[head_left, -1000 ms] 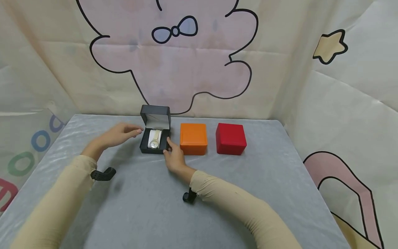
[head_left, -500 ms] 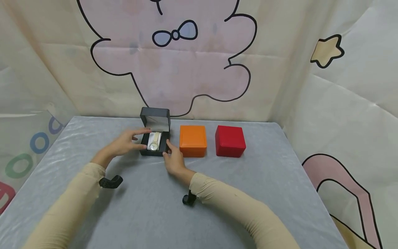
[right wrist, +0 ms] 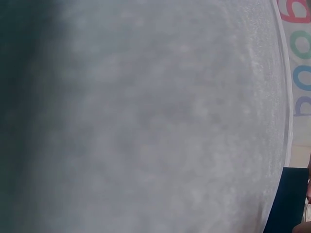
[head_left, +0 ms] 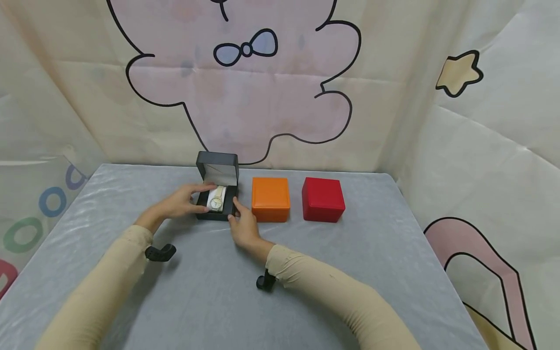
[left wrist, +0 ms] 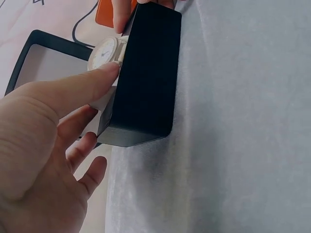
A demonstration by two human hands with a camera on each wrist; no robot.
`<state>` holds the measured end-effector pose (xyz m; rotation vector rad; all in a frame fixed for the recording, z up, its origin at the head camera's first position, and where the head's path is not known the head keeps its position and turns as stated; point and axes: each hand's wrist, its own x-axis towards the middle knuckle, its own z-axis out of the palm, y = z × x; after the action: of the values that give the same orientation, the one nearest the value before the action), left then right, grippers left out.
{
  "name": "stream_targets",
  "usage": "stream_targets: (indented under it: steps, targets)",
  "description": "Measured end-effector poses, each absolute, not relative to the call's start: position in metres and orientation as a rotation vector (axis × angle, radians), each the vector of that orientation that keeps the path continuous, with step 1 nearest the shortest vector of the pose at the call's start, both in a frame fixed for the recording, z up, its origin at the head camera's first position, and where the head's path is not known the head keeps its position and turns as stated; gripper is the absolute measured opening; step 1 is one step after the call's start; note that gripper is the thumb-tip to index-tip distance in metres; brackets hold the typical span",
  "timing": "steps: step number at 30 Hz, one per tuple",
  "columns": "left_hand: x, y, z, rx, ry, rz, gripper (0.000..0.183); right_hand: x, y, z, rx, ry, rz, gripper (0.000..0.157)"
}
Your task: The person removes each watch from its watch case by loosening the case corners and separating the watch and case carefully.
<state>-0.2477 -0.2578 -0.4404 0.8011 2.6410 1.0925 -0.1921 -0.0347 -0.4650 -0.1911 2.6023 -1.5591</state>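
Observation:
A black watch box (head_left: 216, 217) stands at the back of the table with its lid raised. Inside lies a wristwatch (head_left: 216, 202) with a pale strap, wrapped round a white cushion. My left hand (head_left: 177, 201) reaches in from the left, thumb and index finger at opposite ends of the cushion. Seen from the left wrist, the thumb (left wrist: 104, 77) touches the watch beside its dial; the index fingertip's contact is hidden. My right hand (head_left: 245, 227) grips the box's front right corner between thumb and fingers. The right wrist view catches only the box's dark edge (right wrist: 289, 199).
To the right of the watch box stand an orange box (head_left: 271, 199) and, beyond it, a red box (head_left: 323, 199), both with lids down. A grey-blue cloth covers the table (head_left: 210, 291). A printed curtain (head_left: 284, 107) hangs behind the table's back edge.
My left hand has moved right, from beside the box to over its open base, with thumb and index finger now at the watch cushion. My right hand has stayed on the box corner.

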Motion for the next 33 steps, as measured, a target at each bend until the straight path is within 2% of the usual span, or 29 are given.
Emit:
stream_targets:
  steps: [33]
  targets:
    - [-0.259, -0.241, -0.436, 0.58, 2.763, 0.783, 0.081, -0.193, -0.036, -0.47, -0.22, 2.606, -1.569, 0.056]
